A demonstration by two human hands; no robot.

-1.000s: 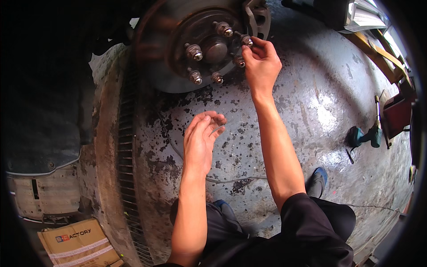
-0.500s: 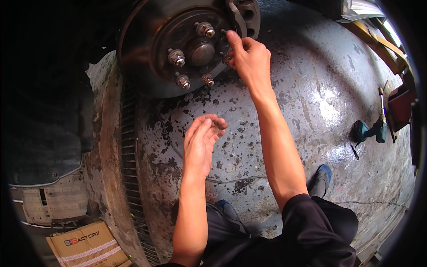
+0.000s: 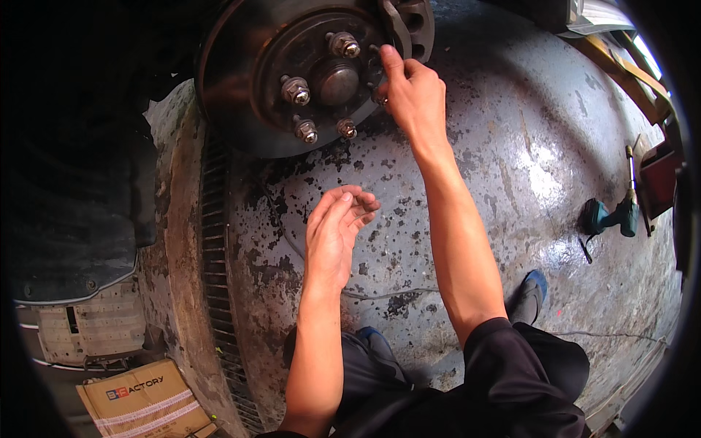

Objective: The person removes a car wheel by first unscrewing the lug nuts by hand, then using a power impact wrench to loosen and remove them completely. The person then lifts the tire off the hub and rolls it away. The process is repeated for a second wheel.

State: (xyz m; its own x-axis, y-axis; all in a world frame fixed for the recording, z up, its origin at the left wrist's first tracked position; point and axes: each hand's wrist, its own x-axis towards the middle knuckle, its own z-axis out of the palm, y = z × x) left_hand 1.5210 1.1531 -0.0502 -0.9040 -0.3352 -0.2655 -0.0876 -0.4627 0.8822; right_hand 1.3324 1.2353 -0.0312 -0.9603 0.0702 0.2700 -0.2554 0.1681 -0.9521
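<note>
A brake disc point(image 3: 234, 109) with its hub point(image 3: 338, 82) sits at the top. Several metal lug nuts, one of them a lug nut point(image 3: 296, 91) left of the hub, are on the wheel studs. At the hub's right side my right hand point(image 3: 418, 95) has its fingers curled round another lug nut point(image 3: 380, 93), mostly hidden by them; its thumb points up beside a stud. My left hand point(image 3: 332, 233) is raised below the disc, half curled and cupped, with nothing visible in it. The brake caliper point(image 3: 416, 25) is just beyond my right hand.
A teal cordless power tool point(image 3: 610, 217) with a long socket extension lies on the worn grey floor point(image 3: 511, 226) at right. A floor drain grate point(image 3: 217, 255) runs along the left. A cardboard box point(image 3: 146, 401) lies at lower left, and a thin cable point(image 3: 394, 293) crosses the floor.
The disc and hub appear slightly further right in the view. Both hands keep nearly the same pose, my right hand still at the same lug nut.
</note>
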